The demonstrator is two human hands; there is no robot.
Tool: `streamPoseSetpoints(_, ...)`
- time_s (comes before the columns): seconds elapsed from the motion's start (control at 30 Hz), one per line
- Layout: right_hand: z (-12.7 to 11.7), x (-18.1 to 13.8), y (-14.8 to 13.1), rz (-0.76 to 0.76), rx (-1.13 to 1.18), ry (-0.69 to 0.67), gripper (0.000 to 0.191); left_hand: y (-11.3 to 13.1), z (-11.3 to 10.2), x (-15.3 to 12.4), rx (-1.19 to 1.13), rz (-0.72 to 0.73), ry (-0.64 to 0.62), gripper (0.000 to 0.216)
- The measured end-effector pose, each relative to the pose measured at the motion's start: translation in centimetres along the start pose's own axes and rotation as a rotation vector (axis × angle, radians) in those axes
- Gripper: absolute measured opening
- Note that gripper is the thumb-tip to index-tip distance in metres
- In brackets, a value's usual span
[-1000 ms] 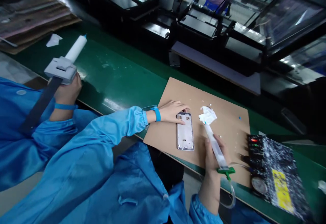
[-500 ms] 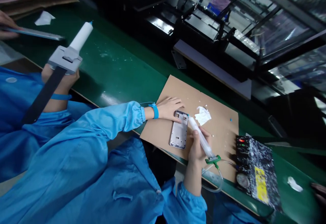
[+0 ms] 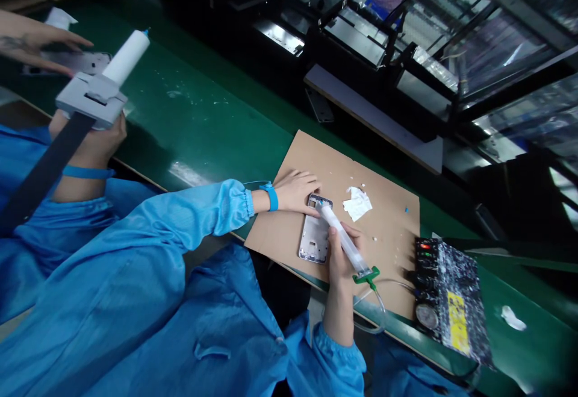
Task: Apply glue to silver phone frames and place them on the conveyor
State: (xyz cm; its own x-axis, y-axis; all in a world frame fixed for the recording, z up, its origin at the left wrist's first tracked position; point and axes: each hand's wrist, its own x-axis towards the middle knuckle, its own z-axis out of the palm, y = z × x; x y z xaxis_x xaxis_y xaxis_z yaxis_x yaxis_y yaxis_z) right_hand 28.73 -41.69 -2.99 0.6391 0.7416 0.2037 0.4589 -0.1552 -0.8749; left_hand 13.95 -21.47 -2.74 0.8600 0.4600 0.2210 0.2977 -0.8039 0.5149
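Observation:
A grey metal phone frame [image 3: 313, 237] lies on a sheet of brown cardboard. My left hand [image 3: 293, 193] rests at its upper left corner, with the thumb over the edge and the forefinger by the top end, holding it against the board. In my right hand [image 3: 342, 255] is a clear dispensing syringe [image 3: 345, 243], gripped around the barrel and tilted. Its blue tip is over the upper part of the frame; whether it touches cannot be made out. From the syringe's green cap [image 3: 366, 275] runs a clear air hose.
Under the frame is the cardboard [image 3: 275, 228]. A crumpled white tissue [image 3: 357, 203] lies right of the syringe, a speckled black control box [image 3: 456, 300] further right. At left, a co-worker's hand [image 3: 97, 141] holds a grey dispensing gun [image 3: 93, 99]; another hand [image 3: 40, 41] covers a second frame.
My right hand has moved the syringe tip left, from the frame's upper right corner to over its upper part. My left hand stays put. The co-worker's other hand has reached inward over a frame.

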Motion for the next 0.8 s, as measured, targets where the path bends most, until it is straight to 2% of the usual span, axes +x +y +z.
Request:
streamPoseSetpoints(0.1,0.09,-0.25,-0.04,0.015,0.038,0.075,0.055,0.02,0.02,-0.05,0.005,0.006,0.003,0.045)
streamPoseSetpoints(0.23,-0.03,-0.25,0.19,0.046,0.051,0.032,0.056,-0.05,0.19,-0.08,0.002,0.009,0.012,0.047)
streamPoseSetpoints(0.43,0.62,-0.36,0.42,0.051,0.044,0.106,0.060,-0.10,0.31,0.06,0.006,0.006,0.006,0.050)
streamPoseSetpoints(0.6,0.58,-0.37,0.37,0.057,0.036,0.112,0.056,-0.01,0.19,0.08,-0.001,0.000,0.008,0.049)
streamPoseSetpoints(0.8,0.49,-0.14,0.12,0.028,0.001,0.153,0.063,-0.05,0.22,0.03,-0.012,0.006,0.010,0.048)
